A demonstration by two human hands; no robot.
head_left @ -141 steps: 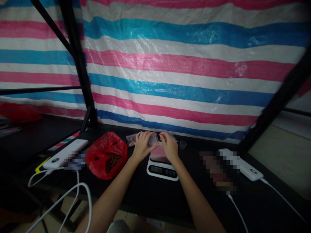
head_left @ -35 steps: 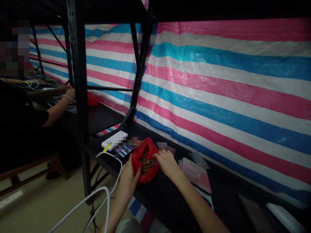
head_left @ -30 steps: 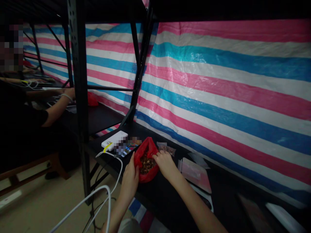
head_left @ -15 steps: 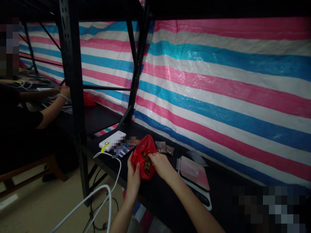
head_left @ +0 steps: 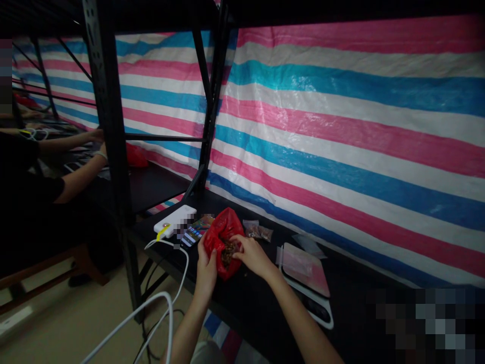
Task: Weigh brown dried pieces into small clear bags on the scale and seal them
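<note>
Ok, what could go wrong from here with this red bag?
The red plastic bag, held by the left hand, sits open near the shelf's front edge. Brown pieces by the right hand might spill and be hard to spot on the black shelf. The right forearm could also nudge the nearby kitchen scale.

- brown pieces [head_left: 227, 255] in the red plastic bag [head_left: 222, 227], too small to tell apart, partly behind the right hand [head_left: 252, 255] and the left hand [head_left: 206, 268]
- contents of the small clear bag [head_left: 257, 231], too small and dim to make out
- readout of the kitchen scale [head_left: 305, 270], lost in shadow
- phone [head_left: 193, 235], one end blurred by pixelation
- pixelated block [head_left: 424, 323] in the lower right corner, nothing readable in it
- seated co-worker [head_left: 30, 197], cut off by the left edge, upper part behind a pixelated strip
- right forearm [head_left: 303, 316], cut off by the bottom edge
</note>
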